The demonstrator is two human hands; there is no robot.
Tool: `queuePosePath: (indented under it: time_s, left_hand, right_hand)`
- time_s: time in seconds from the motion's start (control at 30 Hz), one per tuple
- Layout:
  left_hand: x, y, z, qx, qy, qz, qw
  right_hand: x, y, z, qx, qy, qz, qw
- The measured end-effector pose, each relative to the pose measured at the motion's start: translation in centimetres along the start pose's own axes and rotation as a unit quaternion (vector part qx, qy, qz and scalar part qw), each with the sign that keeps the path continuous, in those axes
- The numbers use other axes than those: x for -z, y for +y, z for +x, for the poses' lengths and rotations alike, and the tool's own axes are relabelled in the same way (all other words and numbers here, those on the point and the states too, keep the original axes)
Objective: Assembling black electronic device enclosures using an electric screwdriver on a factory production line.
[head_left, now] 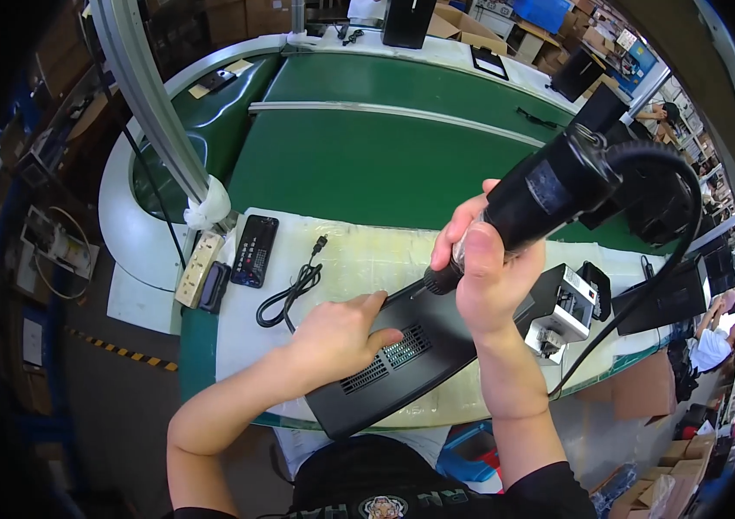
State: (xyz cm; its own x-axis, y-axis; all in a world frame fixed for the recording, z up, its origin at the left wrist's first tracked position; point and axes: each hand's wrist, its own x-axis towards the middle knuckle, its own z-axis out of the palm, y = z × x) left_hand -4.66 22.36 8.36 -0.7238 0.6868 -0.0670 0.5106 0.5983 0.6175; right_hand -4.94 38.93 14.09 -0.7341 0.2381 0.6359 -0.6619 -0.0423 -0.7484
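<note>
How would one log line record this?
left hand: on black vented case; right hand: gripping black power tool; tip: near case edge

Black shirt (pixel 350 471) observed on the worker, short-sleeved. Right sleeve (pixel 549 496): plain black, ending above the elbow. Left sleeve (pixel 199 513): black, only its edge visible from where I stand. Chest carries a printed tiger head (pixel 383 508), flanked by greenish block lettering (pixel 442 499), partly cut off. Left hand (pixel 341 339) and right hand (pixel 499 281) bare, likewise both forearms (pixel 242 391). Pale cloth (pixel 415 443) noted at the lap; garment type undetermined.
</note>
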Motion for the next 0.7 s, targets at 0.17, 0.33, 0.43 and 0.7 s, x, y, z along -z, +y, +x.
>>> queuePosePath:
  time_s: [0.17, 0.33, 0.43, 0.7]
  left_hand:
    - [-2.1, -0.9, -1.6, -0.185, 0.254, 0.102, 0.944]
    - [-5.3, -2.8, -9.8, -0.060, 0.476, -0.050, 0.876]
    - [-8.2, -3.7, -10.8, 0.031, 0.507, -0.216, 0.834]
    - [-10.4, -4.5, -8.5, 0.040, 0.412, -0.475, 0.776]
  right_hand:
    - [-0.8, 0.8, 0.5, -0.038, -0.023, 0.014, 0.999]
    - [-0.4, 0.8, 0.6, -0.036, -0.045, 0.035, 0.998]
    - [-0.5, 0.6, 0.4, -0.045, -0.049, 0.035, 0.997]
    - [6.1, -5.0, -0.8, 0.098, 0.014, 0.016, 0.995]
